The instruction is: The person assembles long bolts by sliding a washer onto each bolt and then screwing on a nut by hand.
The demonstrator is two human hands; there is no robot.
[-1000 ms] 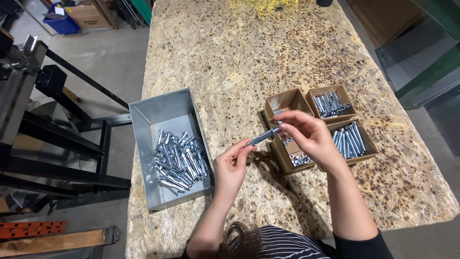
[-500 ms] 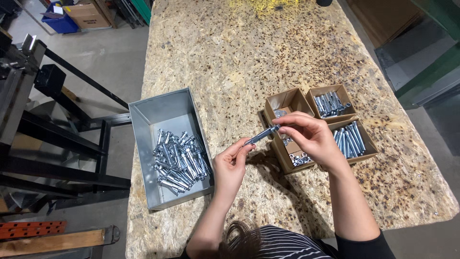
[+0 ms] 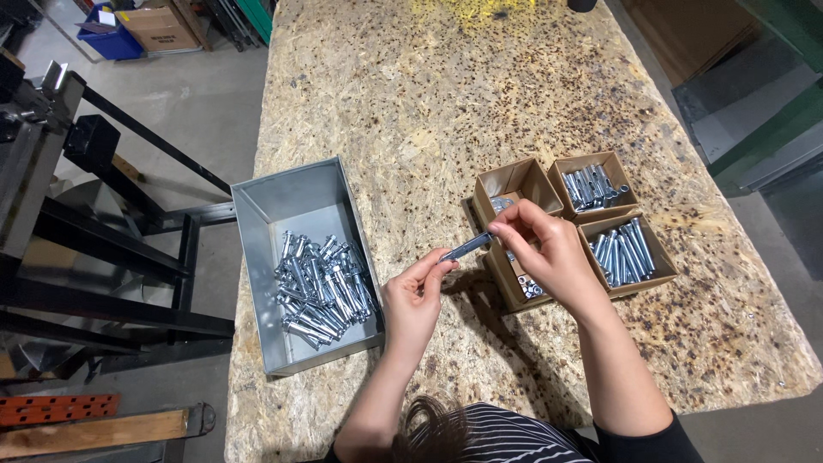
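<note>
Hands held one bolt (image 3: 465, 248) over the worktop (image 3: 446, 111), left hand (image 3: 411, 300) and right hand (image 3: 549, 253) pinching its ends; many bolts remained in the tray (image 3: 283, 193), boxes (image 3: 600, 163) part-filled.

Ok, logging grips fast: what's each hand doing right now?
Left hand: fingers pinched on the lower end of the metal bolt.
Right hand: fingers pinched on its upper end.

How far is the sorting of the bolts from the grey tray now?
Done: two cardboard boxes on the right already hold rows of bolts. In hand: the left hand and right hand hold one bolt between them, above the table. Left: a big pile of bolts lies in the grey tray, so most work seems to remain.
</note>
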